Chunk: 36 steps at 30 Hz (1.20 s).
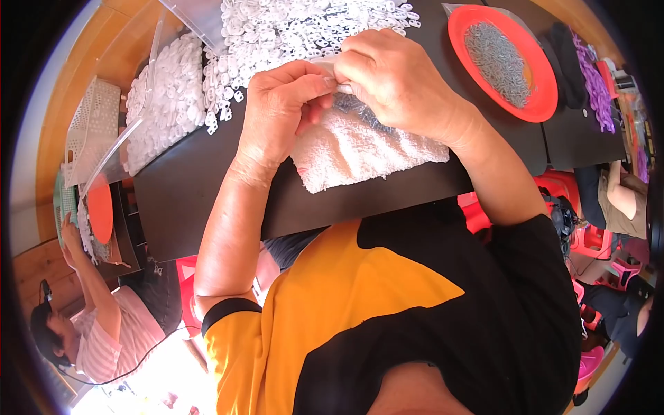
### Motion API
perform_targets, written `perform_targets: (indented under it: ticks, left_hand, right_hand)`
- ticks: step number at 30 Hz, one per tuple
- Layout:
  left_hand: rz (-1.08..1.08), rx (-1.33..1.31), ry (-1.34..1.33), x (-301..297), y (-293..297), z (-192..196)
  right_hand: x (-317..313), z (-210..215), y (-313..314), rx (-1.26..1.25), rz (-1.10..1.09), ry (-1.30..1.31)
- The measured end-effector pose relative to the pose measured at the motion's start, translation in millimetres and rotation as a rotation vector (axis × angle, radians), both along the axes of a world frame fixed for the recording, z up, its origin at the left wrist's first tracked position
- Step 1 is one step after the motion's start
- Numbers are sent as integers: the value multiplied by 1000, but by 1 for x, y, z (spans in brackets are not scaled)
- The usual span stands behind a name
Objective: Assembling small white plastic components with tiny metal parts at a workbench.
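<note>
Above a folded white towel (366,159) on the dark table, both my hands are closed and meet fingertip to fingertip. My left hand (280,104) pinches a small white plastic piece (344,88) between thumb and forefinger. The curled fingers of my right hand (398,79) come to the same piece from the other side; what else they grip is hidden. Several small grey metal parts (363,111) lie on the towel just under my right hand. Beyond my hands spreads a large heap of small white plastic pieces with holes (277,31).
Right of my hands stands a red plate (546,97) full of small grey metal parts (499,62). A clear plastic bin (142,117) holds more white pieces at left. Purple strands (595,86) lie far right. A co-worker (104,325) sits at left; other people are at right.
</note>
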<state>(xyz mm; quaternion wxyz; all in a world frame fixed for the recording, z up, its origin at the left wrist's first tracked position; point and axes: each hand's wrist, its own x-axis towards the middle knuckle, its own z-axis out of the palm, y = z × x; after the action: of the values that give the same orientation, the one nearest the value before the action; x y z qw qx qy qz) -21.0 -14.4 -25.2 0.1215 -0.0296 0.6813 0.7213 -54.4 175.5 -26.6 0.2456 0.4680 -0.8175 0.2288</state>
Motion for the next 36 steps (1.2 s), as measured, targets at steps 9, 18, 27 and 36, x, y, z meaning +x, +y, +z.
perform_targets:
  ticks: [9,18,27,36]
  left_hand:
    - [-14,-14,-30,-2,-1,-5]
    - [101,209,-14,3,-5,-1]
    - [20,342,4,3,-6,2]
    - [14,314,50,1,-9,-4]
  right_hand:
    - [-2,-3,-1,-34,36,-90]
    - [1,28,0,-289,67,12]
    - [2,3,-9,-454,175,-273]
    - [-8,0,-16,-473,333,107]
